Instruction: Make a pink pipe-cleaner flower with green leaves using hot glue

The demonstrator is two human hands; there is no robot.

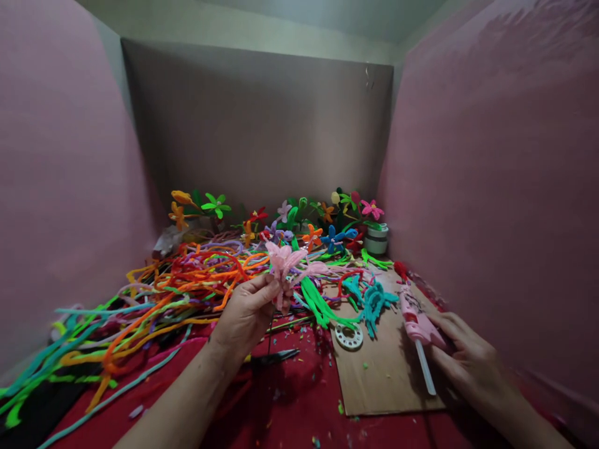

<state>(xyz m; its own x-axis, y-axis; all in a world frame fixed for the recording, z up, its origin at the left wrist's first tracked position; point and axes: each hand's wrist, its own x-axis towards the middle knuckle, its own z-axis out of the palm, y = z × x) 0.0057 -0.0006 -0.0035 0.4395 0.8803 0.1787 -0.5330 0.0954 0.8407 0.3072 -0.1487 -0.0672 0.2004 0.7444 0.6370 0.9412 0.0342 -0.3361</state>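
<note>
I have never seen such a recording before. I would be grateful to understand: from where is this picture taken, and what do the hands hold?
There is no machine: these are a person's bare hands, seen by a head-worn camera looking forward and down. The left hand holds a pink fuzzy flower. The right hand is at the handle of a pink glue gun. Many colourful fuzzy stems lie on the red surface, beside a cardboard piece bearing a pale ring with holes. Colourful flowers stand behind.
</note>
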